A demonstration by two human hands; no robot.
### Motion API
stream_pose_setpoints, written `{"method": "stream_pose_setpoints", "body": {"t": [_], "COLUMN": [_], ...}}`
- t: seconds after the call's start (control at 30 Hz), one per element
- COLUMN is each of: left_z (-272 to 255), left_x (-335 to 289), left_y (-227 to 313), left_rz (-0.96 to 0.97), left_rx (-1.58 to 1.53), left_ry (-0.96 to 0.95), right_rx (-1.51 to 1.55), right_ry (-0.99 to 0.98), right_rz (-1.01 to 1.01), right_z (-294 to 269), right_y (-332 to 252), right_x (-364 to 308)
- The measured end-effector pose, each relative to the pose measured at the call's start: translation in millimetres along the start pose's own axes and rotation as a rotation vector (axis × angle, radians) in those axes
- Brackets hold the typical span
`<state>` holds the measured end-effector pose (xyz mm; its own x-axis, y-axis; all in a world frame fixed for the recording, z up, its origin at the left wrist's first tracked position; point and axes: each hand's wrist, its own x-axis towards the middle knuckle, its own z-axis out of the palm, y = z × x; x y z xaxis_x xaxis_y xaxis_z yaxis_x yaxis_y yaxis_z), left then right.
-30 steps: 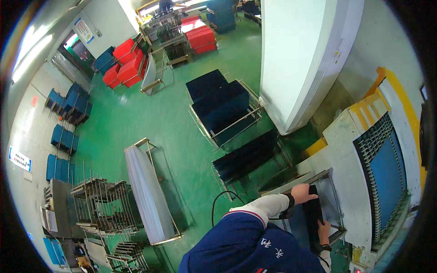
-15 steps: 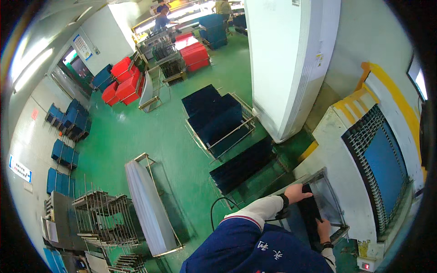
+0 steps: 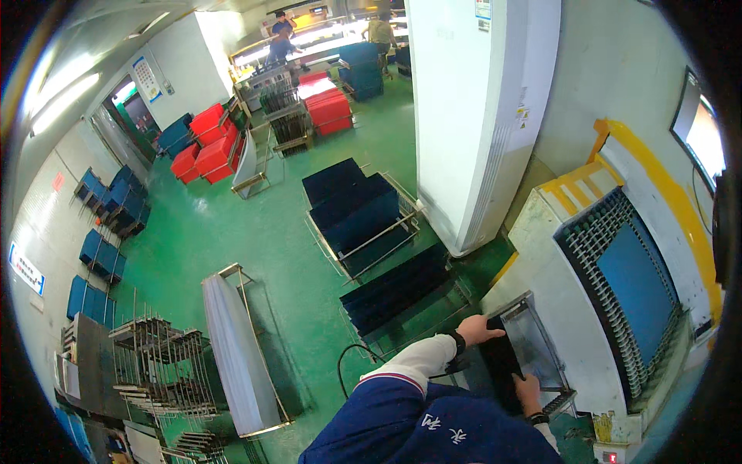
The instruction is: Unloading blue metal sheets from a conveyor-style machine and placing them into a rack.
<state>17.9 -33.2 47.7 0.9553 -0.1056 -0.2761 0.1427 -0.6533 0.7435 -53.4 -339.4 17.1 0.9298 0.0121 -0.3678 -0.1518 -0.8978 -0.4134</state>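
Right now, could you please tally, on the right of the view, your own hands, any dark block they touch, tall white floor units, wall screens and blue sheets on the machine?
Left hand and right hand: 2
Dark block: 1
Tall white floor unit: 1
Wall screen: 1
Blue sheet on machine: 1
Total: 6

Green floor (image 3: 174, 255) carries a rack (image 3: 379, 238) of dark panels (image 3: 359, 213); a tall white cabinet (image 3: 464, 131).

We wear a dark blue top (image 3: 379, 433) with white writing marks (image 3: 444, 429) on it. Our left sleeve (image 3: 417, 359) is white, with thin red and white stripes (image 3: 396, 378) where it meets the blue. Our right sleeve (image 3: 547, 437) is white too. Dark bands circle our left wrist (image 3: 458, 343) and right wrist (image 3: 537, 418).
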Motion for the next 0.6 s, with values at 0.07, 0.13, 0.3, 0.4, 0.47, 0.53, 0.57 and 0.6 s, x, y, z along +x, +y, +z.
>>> {"method": "stream_pose_setpoints", "body": {"t": [0.07, 0.13, 0.3, 0.4, 0.47, 0.53, 0.57, 0.6], "left_z": [-4.1, -2.0, 8.3, 13.2, 14.1, 10.6, 6.6, 4.3], "left_x": [-5.4, -9.2, -11.4, -8.9, -7.7, -9.0, -12.5, -15.2], "left_y": [4.2, 7.8, -1.9, -3.1, -3.1, 0.2, 3.9, 6.3], "left_rz": [-0.015, -0.033, -0.033, 0.014, 0.067, 0.020, -0.005, -0.002], "left_rx": [0.006, 0.007, -0.006, -0.017, -0.027, 0.011, 0.030, 0.030], "left_ry": [-0.041, -0.045, -0.018, 0.007, 0.035, 0.001, -0.015, 0.003], "right_rx": [0.018, 0.027, -0.008, -0.051, -0.084, -0.083, -0.046, -0.008], "right_ry": [0.011, 0.046, 0.043, 0.027, 0.020, 0.010, 0.011, 0.012], "right_rz": [0.016, 0.032, 0.006, -0.035, -0.052, -0.047, -0.056, -0.065], "right_z": [7.7, 13.9, 16.0, 13.9, 12.2, 9.1, 6.8, 4.5], "right_y": [7.5, 14.9, 14.4, 18.6, 17.8, 13.2, 8.8, 4.6], "right_x": [0.7, 0.6, -6.0, -4.2, -3.6, -5.4, -7.2, -8.9]}}
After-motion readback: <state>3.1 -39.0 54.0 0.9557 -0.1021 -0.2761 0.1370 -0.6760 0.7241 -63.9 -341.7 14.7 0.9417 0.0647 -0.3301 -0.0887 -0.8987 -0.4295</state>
